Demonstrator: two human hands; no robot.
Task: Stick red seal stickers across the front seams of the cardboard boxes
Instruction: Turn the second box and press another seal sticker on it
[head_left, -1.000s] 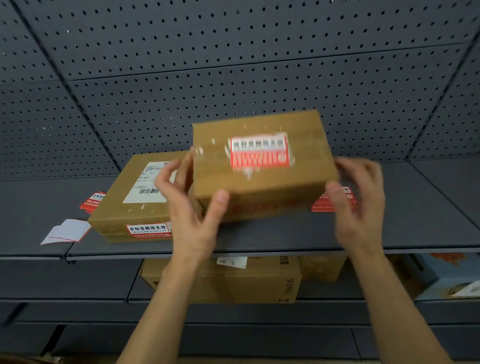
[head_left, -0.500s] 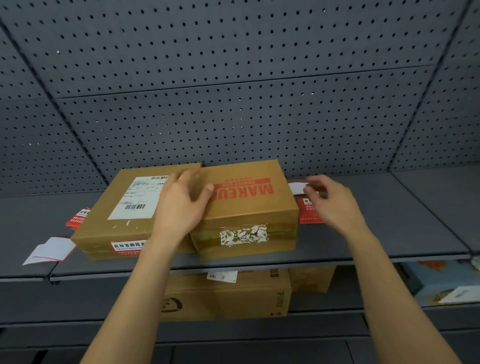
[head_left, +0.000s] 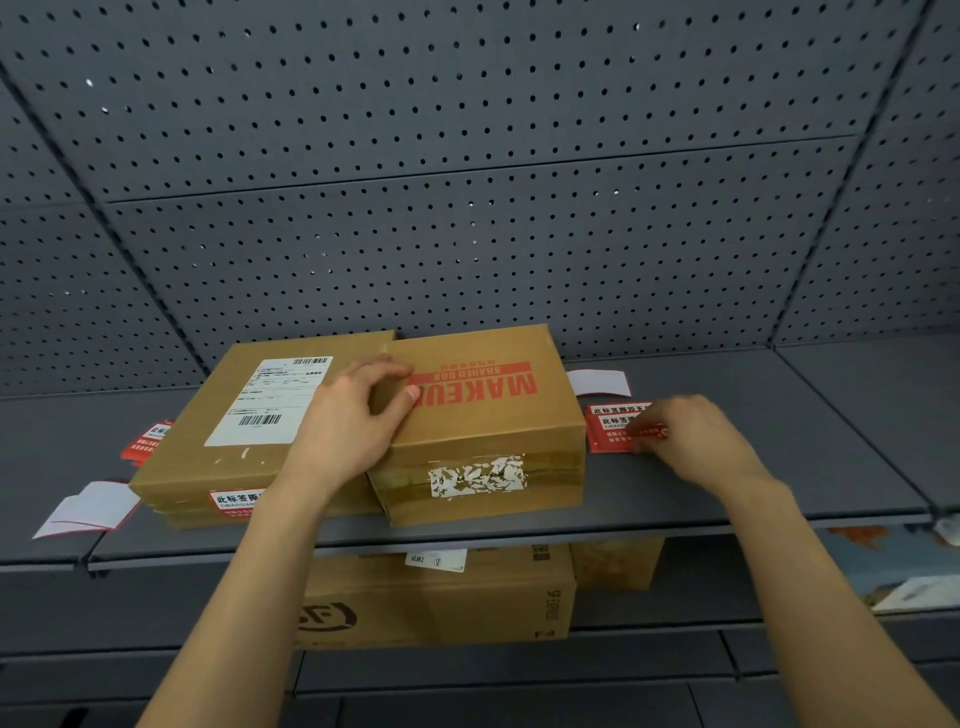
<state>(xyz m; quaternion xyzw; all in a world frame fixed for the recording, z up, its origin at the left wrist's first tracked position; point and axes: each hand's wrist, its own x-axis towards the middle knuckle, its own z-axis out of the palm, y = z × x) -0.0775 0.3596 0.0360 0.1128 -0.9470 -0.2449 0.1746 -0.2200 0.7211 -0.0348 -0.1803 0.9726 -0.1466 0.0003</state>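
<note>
Two cardboard boxes sit side by side on the grey shelf (head_left: 675, 499). The right box (head_left: 498, 415) has red MAKEUP print on top and torn white label residue (head_left: 475, 475) over its front seam. My left hand (head_left: 353, 421) rests flat on that box's top left edge. The left box (head_left: 228, 415) carries a white shipping label and a red seal sticker (head_left: 234, 503) across its front seam. My right hand (head_left: 696, 441) is on the stack of red seal stickers (head_left: 615, 423) right of the boxes, fingers pinching the stack's edge.
More red stickers (head_left: 148, 439) and white backing papers (head_left: 91, 506) lie at the shelf's left. Another white backing paper (head_left: 597, 383) lies behind the sticker stack. A perforated grey panel (head_left: 467, 208) backs the shelf. Larger cardboard boxes (head_left: 441, 597) stand on the lower shelf.
The makeup box, held up in both hands a second ago, now rests on the shelf with its worn front facing me. My right hand left it and reached the red sticker stack.
</note>
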